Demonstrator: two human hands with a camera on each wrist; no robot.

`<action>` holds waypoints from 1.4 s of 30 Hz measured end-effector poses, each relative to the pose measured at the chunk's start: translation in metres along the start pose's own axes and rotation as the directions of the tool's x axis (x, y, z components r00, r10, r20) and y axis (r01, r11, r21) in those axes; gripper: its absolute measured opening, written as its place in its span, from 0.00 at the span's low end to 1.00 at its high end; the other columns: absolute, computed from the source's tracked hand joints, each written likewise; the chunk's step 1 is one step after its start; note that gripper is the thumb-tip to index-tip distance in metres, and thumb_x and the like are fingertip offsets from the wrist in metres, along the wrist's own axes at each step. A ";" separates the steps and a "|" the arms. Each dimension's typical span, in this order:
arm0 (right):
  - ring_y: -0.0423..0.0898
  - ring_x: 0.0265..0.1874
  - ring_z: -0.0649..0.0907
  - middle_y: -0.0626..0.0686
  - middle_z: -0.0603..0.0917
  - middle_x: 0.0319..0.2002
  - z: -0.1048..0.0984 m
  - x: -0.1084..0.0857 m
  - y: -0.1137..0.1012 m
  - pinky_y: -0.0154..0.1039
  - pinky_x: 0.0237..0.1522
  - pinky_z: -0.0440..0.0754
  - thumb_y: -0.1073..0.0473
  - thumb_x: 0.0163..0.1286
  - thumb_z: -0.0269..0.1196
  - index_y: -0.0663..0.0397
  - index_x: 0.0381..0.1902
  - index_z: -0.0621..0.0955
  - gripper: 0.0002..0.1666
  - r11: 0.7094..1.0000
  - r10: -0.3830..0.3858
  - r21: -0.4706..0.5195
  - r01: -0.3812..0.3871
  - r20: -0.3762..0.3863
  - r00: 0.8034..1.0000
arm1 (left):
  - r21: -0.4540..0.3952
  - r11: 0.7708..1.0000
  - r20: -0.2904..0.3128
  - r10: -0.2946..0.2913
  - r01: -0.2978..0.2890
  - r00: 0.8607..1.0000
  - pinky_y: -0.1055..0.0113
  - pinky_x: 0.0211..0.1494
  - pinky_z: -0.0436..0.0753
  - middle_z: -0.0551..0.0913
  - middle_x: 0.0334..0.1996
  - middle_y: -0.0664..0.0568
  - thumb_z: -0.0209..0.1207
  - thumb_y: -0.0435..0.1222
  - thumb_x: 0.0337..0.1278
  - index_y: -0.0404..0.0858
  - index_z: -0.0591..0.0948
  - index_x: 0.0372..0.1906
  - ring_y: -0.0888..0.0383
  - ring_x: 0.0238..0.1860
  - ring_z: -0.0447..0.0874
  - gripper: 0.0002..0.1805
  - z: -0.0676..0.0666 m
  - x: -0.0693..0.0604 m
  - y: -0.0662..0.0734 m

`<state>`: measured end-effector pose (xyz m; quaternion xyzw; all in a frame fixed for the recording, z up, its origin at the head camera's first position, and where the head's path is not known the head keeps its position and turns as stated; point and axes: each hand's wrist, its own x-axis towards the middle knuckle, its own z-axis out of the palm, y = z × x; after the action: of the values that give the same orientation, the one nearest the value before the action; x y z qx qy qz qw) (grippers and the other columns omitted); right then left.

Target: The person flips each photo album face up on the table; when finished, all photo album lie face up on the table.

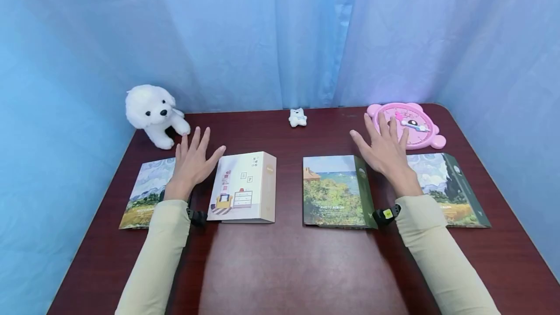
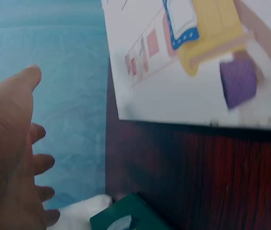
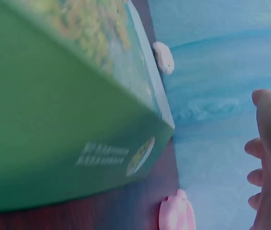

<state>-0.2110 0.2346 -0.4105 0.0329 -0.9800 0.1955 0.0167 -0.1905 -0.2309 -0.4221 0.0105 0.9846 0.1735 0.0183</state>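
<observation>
Pale sleeves (image 1: pixel 164 252) lead to the left hand (image 1: pixel 191 166) and right hand (image 1: pixel 387 154), each grip spread wide. Between them on the desk (image 1: pixel 297 266) rest a white album (image 1: pixel 238 188) and a seaside album (image 1: pixel 334 191); matching landscape albums (image 1: pixel 146 191) lie outermost, partly hidden; farther back, a plush dog (image 1: pixel 150 111), small toy (image 1: pixel 298 118) and pink clock (image 1: pixel 422 132).

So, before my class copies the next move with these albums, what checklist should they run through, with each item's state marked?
1. Left hand free: ok, fingers spread, holding nothing.
2. Right hand free: ok, also spread and empty.
3. Cream album and garden album apart: ok, bare table shows between them.
4. Leftmost album fully visible from the head view: not ok, the left hand hides part.
5. Pink clock unobstructed there: not ok, right-hand fingers overlap it.
6. Photos inside the albums: cannot tell, only outsides show.
</observation>
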 end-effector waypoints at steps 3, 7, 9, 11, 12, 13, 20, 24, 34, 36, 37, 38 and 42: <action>0.59 0.74 0.32 0.54 0.36 0.77 0.000 0.004 -0.008 0.67 0.67 0.25 0.24 0.68 0.36 0.37 0.77 0.45 0.47 0.999 -0.033 0.020 0.033 -0.031 0.999 | -0.014 1.000 -0.023 0.023 -0.024 0.999 0.38 0.73 0.40 0.38 0.77 0.45 0.38 0.68 0.62 0.48 0.41 0.77 0.38 0.76 0.29 0.47 -0.004 -0.003 -0.003; 0.58 0.76 0.38 0.57 0.43 0.77 0.002 0.012 -0.023 0.63 0.71 0.33 0.27 0.68 0.43 0.40 0.77 0.49 0.46 0.991 -0.103 0.081 0.110 -0.085 0.991 | -0.063 0.997 -0.068 0.043 -0.047 0.997 0.38 0.72 0.48 0.48 0.76 0.41 0.43 0.64 0.64 0.43 0.48 0.77 0.38 0.75 0.41 0.45 -0.011 -0.009 -0.010; 0.58 0.76 0.43 0.58 0.47 0.76 0.004 0.015 -0.032 0.62 0.72 0.38 0.30 0.69 0.47 0.42 0.77 0.51 0.46 0.979 -0.143 0.126 0.158 -0.117 0.983 | -0.110 0.993 -0.087 0.043 -0.053 0.995 0.37 0.71 0.52 0.53 0.74 0.39 0.47 0.61 0.65 0.41 0.52 0.76 0.38 0.74 0.47 0.43 -0.014 -0.013 -0.014; 0.58 0.75 0.47 0.57 0.50 0.76 0.006 0.018 -0.042 0.61 0.72 0.44 0.33 0.69 0.51 0.45 0.76 0.53 0.45 0.964 -0.179 0.170 0.203 -0.147 0.973 | -0.168 0.984 -0.105 0.048 -0.065 0.993 0.38 0.69 0.56 0.58 0.72 0.38 0.49 0.58 0.66 0.39 0.56 0.74 0.37 0.72 0.53 0.41 -0.017 -0.017 -0.018; 0.58 0.75 0.49 0.57 0.51 0.76 0.008 0.019 -0.048 0.60 0.72 0.46 0.35 0.68 0.52 0.46 0.76 0.55 0.45 0.956 -0.194 0.192 0.224 -0.162 0.968 | -0.199 0.977 -0.112 0.050 -0.072 0.992 0.38 0.68 0.59 0.60 0.71 0.37 0.51 0.56 0.66 0.38 0.58 0.74 0.38 0.71 0.55 0.40 -0.019 -0.019 -0.020; 0.58 0.74 0.51 0.56 0.53 0.75 0.009 0.020 -0.054 0.60 0.72 0.48 0.36 0.68 0.54 0.47 0.75 0.56 0.45 0.946 -0.209 0.214 0.244 -0.173 0.962 | -0.227 0.971 -0.119 0.050 -0.076 0.992 0.38 0.67 0.61 0.62 0.70 0.37 0.52 0.55 0.66 0.37 0.60 0.73 0.38 0.70 0.57 0.38 -0.021 -0.022 -0.023; 0.54 0.73 0.57 0.54 0.59 0.73 0.030 0.027 -0.099 0.56 0.71 0.55 0.39 0.68 0.57 0.47 0.74 0.60 0.41 0.883 -0.280 0.335 0.328 -0.183 0.942 | -0.345 0.935 -0.130 0.041 -0.084 0.991 0.43 0.64 0.69 0.71 0.64 0.38 0.52 0.53 0.66 0.37 0.66 0.69 0.42 0.65 0.67 0.34 -0.029 -0.038 -0.047; 0.53 0.73 0.57 0.53 0.59 0.73 0.046 0.026 -0.126 0.56 0.70 0.57 0.38 0.68 0.56 0.45 0.73 0.60 0.41 0.858 -0.309 0.381 0.344 -0.150 0.939 | -0.413 0.909 -0.116 0.005 -0.053 0.993 0.44 0.62 0.71 0.72 0.64 0.38 0.52 0.53 0.67 0.37 0.67 0.68 0.41 0.64 0.69 0.33 -0.034 -0.049 -0.064; 0.48 0.72 0.60 0.51 0.60 0.73 0.092 0.009 -0.200 0.49 0.72 0.58 0.39 0.68 0.56 0.46 0.73 0.60 0.41 0.794 -0.393 0.482 0.370 -0.056 0.918 | -0.454 0.886 -0.062 -0.137 0.094 0.989 0.40 0.63 0.67 0.69 0.65 0.37 0.50 0.55 0.67 0.38 0.64 0.70 0.39 0.65 0.65 0.35 -0.038 -0.077 -0.107; 0.47 0.72 0.60 0.51 0.59 0.73 0.102 0.004 -0.215 0.48 0.72 0.58 0.39 0.68 0.56 0.45 0.74 0.60 0.41 0.783 -0.403 0.504 0.363 -0.031 0.914 | -0.454 0.885 -0.071 -0.154 0.106 0.985 0.38 0.62 0.66 0.68 0.65 0.35 0.50 0.53 0.67 0.37 0.63 0.71 0.37 0.65 0.64 0.35 -0.039 -0.082 -0.115; 0.47 0.72 0.60 0.50 0.60 0.73 0.106 0.001 -0.223 0.48 0.72 0.59 0.40 0.68 0.56 0.45 0.73 0.60 0.40 0.778 -0.408 0.515 0.359 -0.020 0.913 | -0.454 0.882 -0.073 -0.180 0.128 0.981 0.38 0.62 0.66 0.69 0.65 0.36 0.51 0.53 0.67 0.38 0.63 0.71 0.37 0.65 0.64 0.35 -0.039 -0.084 -0.119; 0.46 0.72 0.61 0.50 0.60 0.73 0.111 -0.002 -0.230 0.47 0.71 0.59 0.40 0.68 0.56 0.45 0.74 0.60 0.40 0.775 -0.413 0.523 0.356 -0.007 0.910 | -0.455 0.880 -0.075 -0.191 0.137 0.979 0.37 0.61 0.66 0.68 0.65 0.35 0.51 0.53 0.67 0.37 0.63 0.71 0.37 0.65 0.64 0.35 -0.039 -0.087 -0.123; 0.45 0.71 0.61 0.49 0.60 0.73 0.126 -0.017 -0.260 0.46 0.70 0.62 0.40 0.69 0.56 0.44 0.74 0.60 0.40 0.744 -0.430 0.583 0.327 0.043 0.902 | -0.472 0.864 -0.068 -0.234 0.175 0.970 0.35 0.61 0.65 0.66 0.66 0.34 0.51 0.53 0.66 0.36 0.61 0.72 0.35 0.66 0.62 0.37 -0.038 -0.094 -0.138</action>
<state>-0.1777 -0.0520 -0.4285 0.2519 -0.8482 0.4643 -0.0401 -0.0997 -0.3762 -0.4304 -0.1096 0.9095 0.4005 -0.0223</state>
